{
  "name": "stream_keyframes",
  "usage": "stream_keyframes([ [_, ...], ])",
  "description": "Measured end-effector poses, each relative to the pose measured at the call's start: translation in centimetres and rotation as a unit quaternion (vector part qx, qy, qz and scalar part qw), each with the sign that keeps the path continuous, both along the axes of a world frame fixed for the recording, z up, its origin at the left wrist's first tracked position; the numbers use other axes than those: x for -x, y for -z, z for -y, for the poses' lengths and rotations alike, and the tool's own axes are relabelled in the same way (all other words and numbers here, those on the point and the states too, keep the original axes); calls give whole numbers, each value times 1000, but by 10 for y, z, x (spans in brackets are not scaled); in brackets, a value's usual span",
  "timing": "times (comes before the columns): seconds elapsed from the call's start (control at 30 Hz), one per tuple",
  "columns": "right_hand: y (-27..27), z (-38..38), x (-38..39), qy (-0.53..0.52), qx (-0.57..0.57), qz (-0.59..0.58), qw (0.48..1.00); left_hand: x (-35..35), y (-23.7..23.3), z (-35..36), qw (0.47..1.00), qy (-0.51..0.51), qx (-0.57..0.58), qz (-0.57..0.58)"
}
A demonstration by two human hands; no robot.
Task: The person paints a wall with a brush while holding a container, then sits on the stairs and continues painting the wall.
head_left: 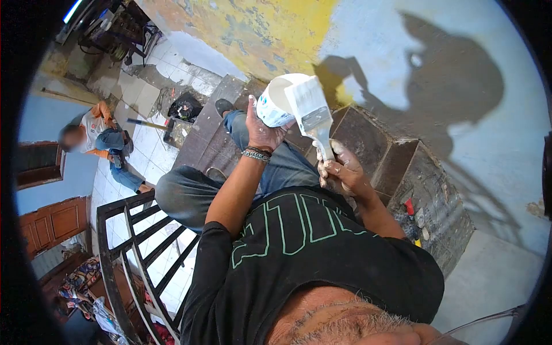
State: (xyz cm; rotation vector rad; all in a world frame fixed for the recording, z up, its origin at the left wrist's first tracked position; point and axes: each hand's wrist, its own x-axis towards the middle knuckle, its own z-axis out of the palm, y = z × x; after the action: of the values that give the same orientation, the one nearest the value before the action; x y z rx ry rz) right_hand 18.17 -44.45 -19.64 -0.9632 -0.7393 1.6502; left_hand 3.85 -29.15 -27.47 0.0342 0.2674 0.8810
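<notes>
A white tub [275, 109] with coloured marks rests in my left hand [265, 129], whose palm and fingers cup its lower side. Pale paint or a similar coating shows inside its rim. My right hand [345, 172] is closed round the handle of a wide paintbrush [316, 118]. The brush stands upright in view, its whitened bristles beside the tub's opening and overlapping its rim from this angle. White smears cover the fingers of my right hand.
Dark tiled steps [368, 141] lie beneath and beside me. A peeling yellow and pale blue wall [368, 34] rises ahead. Black metal railing [123, 247] stands at the left. Another person [103, 129] sits on the lower floor. Small tools [409, 207] lie at the right.
</notes>
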Motion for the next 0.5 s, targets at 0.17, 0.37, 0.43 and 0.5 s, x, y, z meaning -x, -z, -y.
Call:
stream_keyframes([
  [0.17, 1, -3, -3, 71, -7, 152, 986, -3, 0, 3, 999, 26, -43, -4],
  [0.37, 4, -4, -12, 114, -4, 202, 973, -6, -3, 5, 998, 24, -35, -45],
  [0.43, 4, -8, -10, 109, -34, 238, 964, -4, -1, 4, 998, 22, -31, -42],
  [0.5, 5, -9, -8, 105, -61, 273, 954, -2, 6, 3, 999, 21, -24, -40],
])
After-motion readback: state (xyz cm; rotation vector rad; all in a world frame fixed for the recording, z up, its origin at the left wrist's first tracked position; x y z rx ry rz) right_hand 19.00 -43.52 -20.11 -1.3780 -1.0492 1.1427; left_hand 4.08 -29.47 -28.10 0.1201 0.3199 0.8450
